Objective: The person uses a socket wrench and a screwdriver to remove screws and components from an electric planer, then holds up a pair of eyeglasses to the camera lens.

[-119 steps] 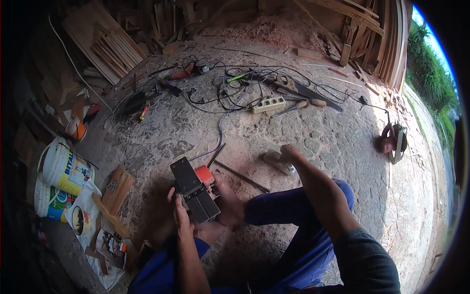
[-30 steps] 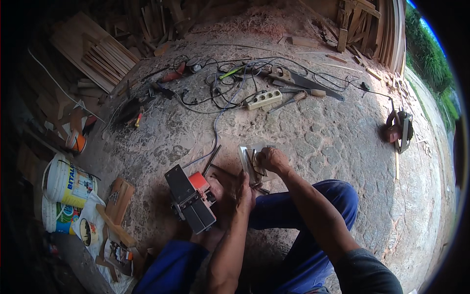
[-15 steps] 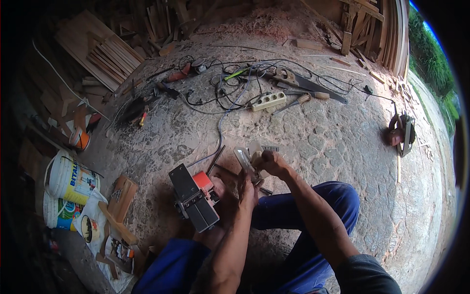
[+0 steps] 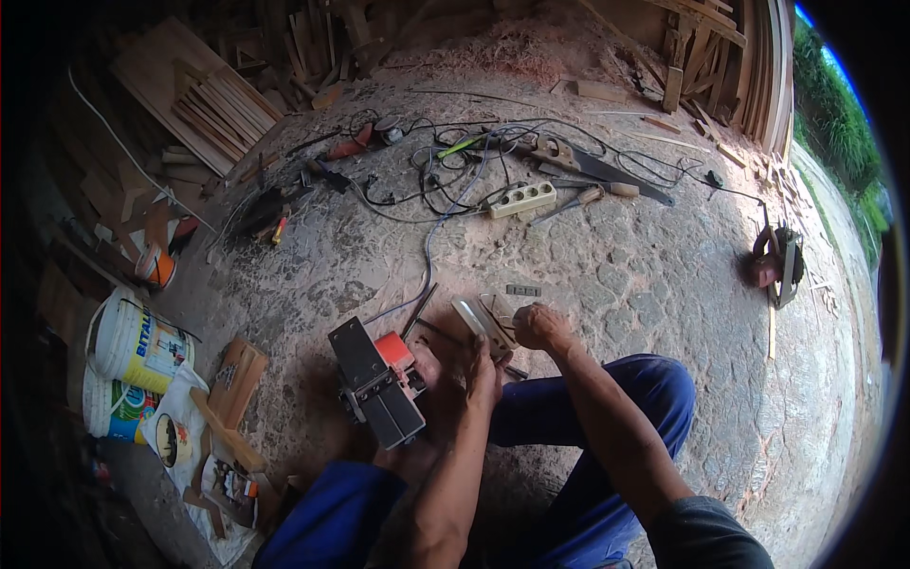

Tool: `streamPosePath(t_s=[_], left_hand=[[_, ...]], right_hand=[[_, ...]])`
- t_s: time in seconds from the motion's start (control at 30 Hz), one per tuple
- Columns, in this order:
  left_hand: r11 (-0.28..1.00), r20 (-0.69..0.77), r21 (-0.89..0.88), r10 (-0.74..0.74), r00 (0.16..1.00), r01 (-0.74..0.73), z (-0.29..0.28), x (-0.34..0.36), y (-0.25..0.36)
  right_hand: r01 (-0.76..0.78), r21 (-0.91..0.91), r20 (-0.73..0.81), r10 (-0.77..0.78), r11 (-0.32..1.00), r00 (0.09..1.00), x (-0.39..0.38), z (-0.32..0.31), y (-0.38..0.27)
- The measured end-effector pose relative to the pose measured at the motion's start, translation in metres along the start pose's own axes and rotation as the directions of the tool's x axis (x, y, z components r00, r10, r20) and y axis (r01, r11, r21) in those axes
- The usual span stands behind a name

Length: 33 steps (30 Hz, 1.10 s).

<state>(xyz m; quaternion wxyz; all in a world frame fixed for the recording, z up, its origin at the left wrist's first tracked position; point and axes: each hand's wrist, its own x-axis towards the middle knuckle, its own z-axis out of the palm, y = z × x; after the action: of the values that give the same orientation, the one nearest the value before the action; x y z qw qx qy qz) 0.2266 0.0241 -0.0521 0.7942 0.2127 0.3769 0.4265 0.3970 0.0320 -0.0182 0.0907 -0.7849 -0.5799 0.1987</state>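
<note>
The pale box (image 4: pixel 472 317) is right of the red-and-black power tool (image 4: pixel 379 381), its near end in the left hand's (image 4: pixel 483 372) curled grip. The right hand (image 4: pixel 538 328), fingers bent, is just right of it; whether it grasps anything I cannot tell. Farther lies a power strip (image 4: pixel 522 199).

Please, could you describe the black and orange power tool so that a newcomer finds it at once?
Start from the grey stone floor and find the person's left hand, near the picture's lower middle. Just left of this hand is the power tool, with two flat black plates facing up. Its solid orange-red block sets it apart from the thin dark bars beside it.
</note>
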Motion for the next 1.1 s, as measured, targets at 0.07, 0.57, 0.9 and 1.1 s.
streamPosePath(t_s=[0.07,0.57,0.9,1.1], left_hand=[[0.995,-0.050,0.080,0.070,0.996,-0.066,-0.002,-0.008,0.007],[0.284,0.161,0.864,0.625,0.764,-0.415,0.029,-0.025,0.036],[-0.507,0.683,0.715,0.361,0.635,-0.482,0.082,-0.066,0.190],[-0.372,0.752,0.650,0.191,0.631,-0.662,0.054,-0.075,0.238]], right_hand=[[0.029,-0.026,0.043,-0.028,0.999,0.999,-0.016,-0.012,-0.028],[0.311,0.135,-0.318,-0.256,0.941,0.913,-0.028,-0.061,-0.030],[0.611,0.271,-0.151,-0.594,0.744,0.790,-0.041,-0.122,-0.039],[0.183,0.726,0.120,-0.384,0.662,0.916,-0.060,-0.137,-0.074]])
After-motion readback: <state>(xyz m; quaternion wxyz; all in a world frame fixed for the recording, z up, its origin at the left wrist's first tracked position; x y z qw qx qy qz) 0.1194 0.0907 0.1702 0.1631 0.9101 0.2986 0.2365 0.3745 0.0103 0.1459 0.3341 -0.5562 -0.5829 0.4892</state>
